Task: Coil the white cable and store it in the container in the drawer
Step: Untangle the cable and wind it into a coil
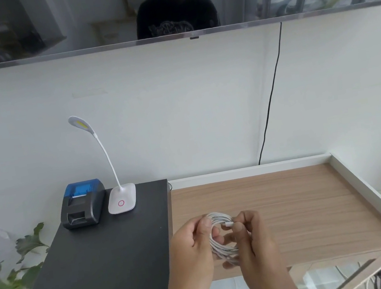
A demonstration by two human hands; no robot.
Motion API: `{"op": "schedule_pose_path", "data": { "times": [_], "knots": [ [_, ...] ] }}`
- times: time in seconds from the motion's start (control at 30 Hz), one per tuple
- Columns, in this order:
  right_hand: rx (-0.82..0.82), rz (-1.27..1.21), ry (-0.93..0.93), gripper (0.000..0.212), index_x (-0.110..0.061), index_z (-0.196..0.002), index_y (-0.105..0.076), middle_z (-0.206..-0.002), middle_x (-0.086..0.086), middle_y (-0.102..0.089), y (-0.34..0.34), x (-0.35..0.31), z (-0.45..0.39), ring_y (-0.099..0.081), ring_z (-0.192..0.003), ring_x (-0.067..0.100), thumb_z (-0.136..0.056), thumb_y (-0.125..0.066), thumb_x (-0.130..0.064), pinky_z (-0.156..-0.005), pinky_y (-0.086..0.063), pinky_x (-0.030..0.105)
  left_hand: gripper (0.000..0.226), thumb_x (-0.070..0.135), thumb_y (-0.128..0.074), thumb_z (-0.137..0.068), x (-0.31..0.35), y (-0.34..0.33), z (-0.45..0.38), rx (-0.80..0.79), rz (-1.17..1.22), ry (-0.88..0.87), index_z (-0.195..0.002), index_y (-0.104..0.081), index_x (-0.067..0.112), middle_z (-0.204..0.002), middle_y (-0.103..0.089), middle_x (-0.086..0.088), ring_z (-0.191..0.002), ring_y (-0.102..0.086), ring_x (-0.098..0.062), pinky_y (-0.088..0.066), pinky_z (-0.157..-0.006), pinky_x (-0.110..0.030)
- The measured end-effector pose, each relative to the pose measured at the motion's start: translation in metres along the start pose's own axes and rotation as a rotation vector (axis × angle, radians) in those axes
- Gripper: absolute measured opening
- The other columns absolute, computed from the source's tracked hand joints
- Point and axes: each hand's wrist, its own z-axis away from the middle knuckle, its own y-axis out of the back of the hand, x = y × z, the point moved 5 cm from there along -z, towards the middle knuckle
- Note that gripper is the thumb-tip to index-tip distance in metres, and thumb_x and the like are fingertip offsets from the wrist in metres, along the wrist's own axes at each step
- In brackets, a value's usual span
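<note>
The white cable (221, 236) sits gathered into a round coil of several loops, held up between your two hands just above the wooden worktop (295, 202), near its front edge. Your left hand (195, 242) has its grip clamped on the left side of the coil, thumb on top and fingers curled under the loops. Your right hand (253, 237) has its grip closed on the right side, pinching the loops near the cable's plug end (229, 224), which pokes out toward the middle of the coil. The lower part of the coil hangs between both palms.

To your left, touching the wooden worktop, lies a black box (98, 260) with a flat top. At its far end stand a small black and blue printer (82, 205) and, just beside it, a white desk lamp (121, 197) with a bent neck. Green leaves (11, 283) show at the far left. A black wire (270, 103) runs down the wall behind the worktop.
</note>
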Motion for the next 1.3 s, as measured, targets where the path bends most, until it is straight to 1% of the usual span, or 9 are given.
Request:
{"op": "schedule_pose_path", "data": {
  "times": [0.2,0.3,0.4,0.57,0.73,0.87,1.13,1.23,1.3],
  "knots": [
    [-0.092,-0.113,-0.140,0.015,-0.021,-0.097,-0.049,-0.095,0.008,-0.078,-0.003,0.023,0.006,-0.078,-0.076,0.032,-0.109,-0.041,-0.023,-0.059,-0.065,0.044,0.021,0.027,-0.060,-0.100,-0.021,0.004,0.004,0.003,0.055,0.072,-0.117,-0.071,0.033,-0.089,-0.078,-0.005,-0.086,-0.077,-0.017,-0.065,-0.063,-0.042],
    [-0.132,-0.123,-0.210,0.013,-0.012,-0.097,-0.050,-0.097,0.012,-0.077,-0.001,0.041,0.012,-0.078,-0.078,0.036,-0.108,-0.047,-0.018,-0.059,-0.064,0.044,0.020,0.025,-0.059,-0.101,-0.035,0.005,0.012,-0.009,-0.041,0.124,-0.112,-0.075,0.028,-0.096,-0.078,-0.005,-0.085,-0.077,-0.017,-0.066,-0.061,-0.042],
    [-0.169,-0.044,-0.198,0.018,-0.024,-0.095,-0.052,-0.096,0.009,-0.076,0.000,0.050,0.016,-0.077,-0.077,0.030,-0.107,-0.048,-0.011,-0.058,-0.060,0.040,0.020,0.024,-0.061,-0.100,-0.041,0.005,0.017,0.003,-0.129,0.141,-0.094,-0.078,0.032,-0.080,-0.079,-0.001,-0.072,-0.078,-0.018,-0.065,-0.054,-0.040],
    [-0.247,0.075,-0.172,0.017,-0.027,-0.117,-0.049,-0.100,-0.006,-0.076,0.006,0.052,0.019,-0.076,-0.078,0.016,-0.107,-0.049,-0.014,-0.068,-0.057,0.026,0.022,0.028,-0.058,-0.100,-0.034,0.000,0.014,0.006,-0.416,-0.033,-0.096,-0.080,0.026,-0.070,-0.076,0.009,-0.066,-0.073,-0.008,-0.064,-0.061,-0.035],
    [-0.278,0.010,-0.250,0.028,-0.041,-0.123,-0.055,-0.105,-0.007,-0.077,0.010,0.047,0.021,-0.074,-0.090,0.014,-0.101,-0.057,-0.025,-0.082,-0.057,0.027,0.030,0.029,-0.057,-0.101,-0.028,-0.007,0.017,0.033,-0.606,-0.176,-0.126,-0.071,0.022,-0.101,-0.079,0.010,-0.087,-0.071,0.002,-0.052,-0.079,-0.011],
    [-0.243,0.081,-0.212,0.013,-0.036,-0.099,-0.076,-0.087,0.002,-0.075,0.012,0.042,0.015,-0.071,-0.080,0.020,-0.099,-0.065,-0.030,-0.080,-0.058,0.044,0.032,0.027,-0.055,-0.102,-0.028,-0.013,0.018,0.022,-0.630,-0.180,-0.130,-0.068,0.020,-0.108,-0.079,0.004,-0.076,-0.059,0.020,-0.039,-0.071,0.005],
    [-0.249,0.060,-0.388,0.024,-0.023,-0.087,-0.079,-0.082,-0.005,-0.080,0.016,0.062,0.020,-0.066,-0.069,0.012,-0.100,-0.064,-0.036,-0.073,-0.058,0.035,0.028,0.025,-0.039,-0.107,-0.045,-0.012,0.014,-0.082,-0.834,-0.150,-0.104,-0.064,0.014,-0.098,-0.070,0.001,-0.091,-0.067,-0.018,-0.052,-0.077,-0.037],
    [-0.269,-0.006,-0.457,0.029,-0.016,-0.084,-0.078,-0.076,-0.006,-0.075,0.017,0.075,0.025,-0.061,-0.066,0.011,-0.103,-0.061,-0.031,-0.069,-0.055,0.033,0.032,0.030,-0.037,-0.107,-0.057,-0.011,0.016,-0.131,-0.851,-0.073,-0.104,-0.066,0.016,-0.095,-0.071,0.004,-0.089,-0.066,-0.020,-0.053,-0.078,-0.037],
    [-0.274,-0.011,-0.490,0.029,-0.015,-0.087,-0.078,-0.075,-0.006,-0.074,0.017,0.087,0.032,-0.063,-0.066,0.009,-0.104,-0.060,-0.029,-0.068,-0.056,0.029,0.030,0.031,-0.043,-0.106,-0.076,-0.007,0.020,-0.174,-0.602,0.103,-0.099,-0.070,0.020,-0.087,-0.071,0.008,-0.081,-0.070,-0.015,-0.061,-0.073,-0.035]
  ]
}}
